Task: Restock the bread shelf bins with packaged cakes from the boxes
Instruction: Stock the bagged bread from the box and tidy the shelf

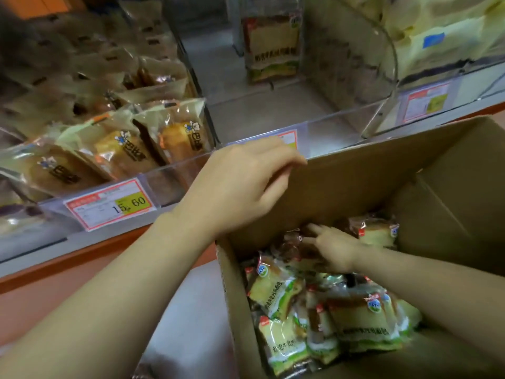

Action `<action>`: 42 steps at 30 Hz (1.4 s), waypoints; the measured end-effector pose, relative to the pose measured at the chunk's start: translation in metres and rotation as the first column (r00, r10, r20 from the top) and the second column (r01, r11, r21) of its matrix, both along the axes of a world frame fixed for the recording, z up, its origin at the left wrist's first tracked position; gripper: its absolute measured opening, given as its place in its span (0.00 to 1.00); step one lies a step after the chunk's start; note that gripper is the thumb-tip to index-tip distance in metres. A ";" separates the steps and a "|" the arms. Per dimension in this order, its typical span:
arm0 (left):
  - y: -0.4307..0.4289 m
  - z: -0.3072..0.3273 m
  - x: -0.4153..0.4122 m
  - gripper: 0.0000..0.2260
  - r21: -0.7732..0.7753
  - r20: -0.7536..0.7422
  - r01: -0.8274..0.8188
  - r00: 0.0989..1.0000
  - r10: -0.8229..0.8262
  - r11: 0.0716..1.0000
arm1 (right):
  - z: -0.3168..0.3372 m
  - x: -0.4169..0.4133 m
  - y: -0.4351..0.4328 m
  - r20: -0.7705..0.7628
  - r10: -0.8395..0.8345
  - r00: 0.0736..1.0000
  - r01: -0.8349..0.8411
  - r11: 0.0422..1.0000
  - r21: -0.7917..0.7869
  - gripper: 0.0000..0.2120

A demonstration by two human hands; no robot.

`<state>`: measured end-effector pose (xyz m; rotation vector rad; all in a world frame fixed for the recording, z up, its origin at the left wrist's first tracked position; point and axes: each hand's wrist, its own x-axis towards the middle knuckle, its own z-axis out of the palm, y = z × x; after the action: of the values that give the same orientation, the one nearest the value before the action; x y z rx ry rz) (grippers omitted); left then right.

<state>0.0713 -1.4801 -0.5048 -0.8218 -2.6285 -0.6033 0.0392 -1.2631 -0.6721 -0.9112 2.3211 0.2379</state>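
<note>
An open cardboard box point(369, 181) stands in front of the shelf, with several green-and-white packaged cakes point(360, 321) lying in its bottom. My left hand point(246, 184) grips the top edge of the box's far flap, fingers curled over it. My right hand point(332, 248) reaches down inside the box and rests on the packets near the far wall; whether its fingers grasp a packet is hidden. The clear middle shelf bin point(273, 105) holds one upright cake packet point(270, 47) at its back.
The left bin point(153, 170) is packed with brown-labelled bread packets point(123, 149), with a price tag 15.60 point(109, 205) on its front. The right bin point(388, 56) holds yellow bags point(448, 31). An orange shelf edge point(82, 258) runs below the bins.
</note>
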 end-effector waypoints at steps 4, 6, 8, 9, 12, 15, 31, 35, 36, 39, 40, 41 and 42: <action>0.007 -0.001 0.000 0.12 -0.057 -0.031 -0.062 0.998 0.060 0.996 | -0.012 0.005 0.004 -0.071 0.010 0.997 -0.006 0.999 0.054 0.32; 0.009 -0.002 0.002 0.12 -0.055 -0.019 -0.109 0.994 0.108 0.993 | -0.016 0.008 0.005 -0.118 0.014 0.993 -0.004 0.997 0.083 0.31; 0.012 -0.002 0.006 0.12 -0.055 -0.013 -0.168 0.986 0.168 0.984 | -0.017 0.007 0.003 -0.213 0.044 0.976 -0.028 0.997 0.076 0.25; 0.015 -0.001 0.008 0.12 -0.058 -0.010 -0.195 0.981 0.195 0.979 | -0.017 0.006 0.001 -0.267 0.063 0.962 -0.049 0.997 0.056 0.21; 0.023 -0.001 0.016 0.12 -0.048 0.025 -0.260 0.965 0.262 0.964 | -0.014 0.002 -0.004 -0.351 0.123 0.928 -0.128 0.992 0.009 0.15; 0.027 -0.004 0.023 0.13 -0.045 0.060 -0.317 0.946 0.320 0.947 | -0.015 0.000 -0.003 -0.361 0.201 0.911 -0.208 0.978 0.019 0.13; 0.046 0.027 0.070 0.17 -0.233 0.346 -0.312 0.859 0.378 0.921 | 0.159 0.021 0.053 -0.387 0.178 0.905 -0.320 0.883 -0.343 0.09; 0.066 0.052 0.087 0.25 -0.048 0.486 -0.355 0.808 0.332 0.934 | 0.220 0.040 0.072 -0.456 0.055 0.888 -0.332 0.763 -0.554 0.03; 0.069 0.058 0.091 0.27 0.015 0.515 -0.379 0.796 0.317 0.925 | 0.233 0.044 0.076 -0.466 0.030 0.884 -0.335 0.735 -0.589 0.03; 0.075 0.075 0.101 0.42 0.160 0.601 -0.403 0.764 0.235 0.901 | 0.267 0.057 0.086 -0.472 -0.040 0.881 -0.344 0.632 -0.695 0.02; 0.076 0.081 0.105 0.47 0.188 0.628 -0.387 0.754 0.192 0.903 | 0.276 0.062 0.088 -0.482 -0.060 0.874 -0.353 0.603 -0.715 0.02; 0.079 0.088 0.108 0.51 0.213 0.644 -0.361 0.751 0.147 0.908 | 0.285 0.067 0.090 -0.489 -0.077 0.869 -0.362 0.576 -0.733 0.02; 0.082 0.094 0.111 0.53 0.233 0.647 -0.337 0.754 0.114 0.912 | 0.293 0.070 0.091 -0.486 -0.098 0.868 -0.362 0.545 -0.756 0.01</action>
<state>0.1824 -1.3976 -0.4110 -0.1846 -2.9791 -1.4100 0.1095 -1.1718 -0.3795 -1.6557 2.8451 -0.7798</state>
